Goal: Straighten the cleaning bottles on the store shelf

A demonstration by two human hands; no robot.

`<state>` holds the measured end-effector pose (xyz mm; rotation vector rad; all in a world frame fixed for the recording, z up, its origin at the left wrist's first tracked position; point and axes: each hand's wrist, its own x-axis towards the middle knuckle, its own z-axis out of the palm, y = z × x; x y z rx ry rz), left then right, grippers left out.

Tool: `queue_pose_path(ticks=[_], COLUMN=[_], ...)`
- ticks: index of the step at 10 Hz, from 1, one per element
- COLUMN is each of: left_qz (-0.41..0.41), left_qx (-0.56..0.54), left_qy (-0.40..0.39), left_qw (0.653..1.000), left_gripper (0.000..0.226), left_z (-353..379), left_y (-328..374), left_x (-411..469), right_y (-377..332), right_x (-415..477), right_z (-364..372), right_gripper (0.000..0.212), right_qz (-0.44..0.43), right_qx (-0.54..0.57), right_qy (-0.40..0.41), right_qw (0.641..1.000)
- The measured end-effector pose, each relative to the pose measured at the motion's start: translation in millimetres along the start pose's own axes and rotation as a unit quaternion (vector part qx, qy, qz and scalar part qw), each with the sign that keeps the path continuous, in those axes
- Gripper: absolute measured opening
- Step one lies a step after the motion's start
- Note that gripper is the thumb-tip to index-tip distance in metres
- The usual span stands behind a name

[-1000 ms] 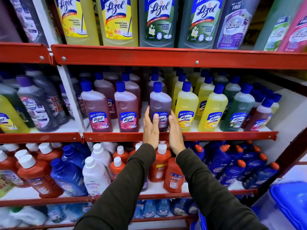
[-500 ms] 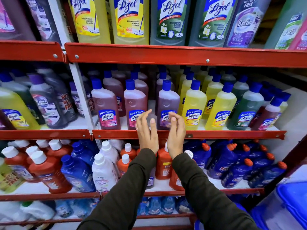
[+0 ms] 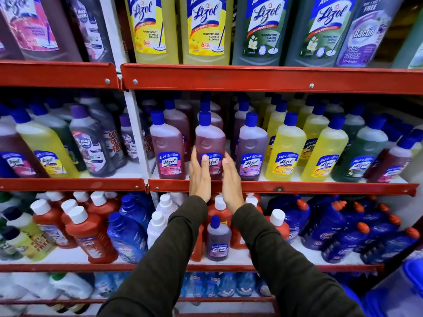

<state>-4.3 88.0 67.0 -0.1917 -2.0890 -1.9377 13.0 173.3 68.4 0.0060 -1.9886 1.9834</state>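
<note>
A row of small Lizol bottles with blue caps stands along the front of the middle red shelf [image 3: 297,186]. My left hand [image 3: 199,177] and my right hand [image 3: 231,179] press against the two sides of a pink Lizol bottle [image 3: 210,138], which stands upright with its label facing out. My left thumb lies across its label. Another pink bottle [image 3: 168,145] stands just to its left and a purple one [image 3: 251,143] just to its right, each with a narrow gap. Yellow bottles [image 3: 286,147] and green ones [image 3: 364,152] follow farther right.
Large Lizol bottles [image 3: 206,28] fill the shelf above. On the shelf below stand red bottles [image 3: 91,239], blue bottles [image 3: 343,229] and one small purple Lizol bottle [image 3: 218,239] between my forearms. A white upright [image 3: 137,133] divides the bays. A blue bin [image 3: 402,291] sits at lower right.
Both hands let go of the purple bottle, drew back, then moved one bottle to the left and closed around the pink one. The view has shifted right and closer.
</note>
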Motion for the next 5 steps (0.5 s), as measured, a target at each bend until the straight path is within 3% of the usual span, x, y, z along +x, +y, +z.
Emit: queue_pose_path(ticks=[4, 5], left_qz=[-0.008, 0.016], left_qx=[0.014, 0.019], left_qy=[-0.032, 0.013], left_qw=[0.999, 1.000], left_gripper=[0.063, 0.064], left_z=[-5.8, -2.2], left_y=[7.4, 9.6], left_x=[-4.2, -9.1], right_y=[-3.5, -3.9], right_x=[-5.0, -6.9], right_z=[-2.8, -9.4], right_gripper=[0.053, 0.056], right_qz=[0.025, 0.021], right_qx=[-0.035, -0.045], right_qy=[-0.009, -0.002], right_qw=[0.999, 0.999])
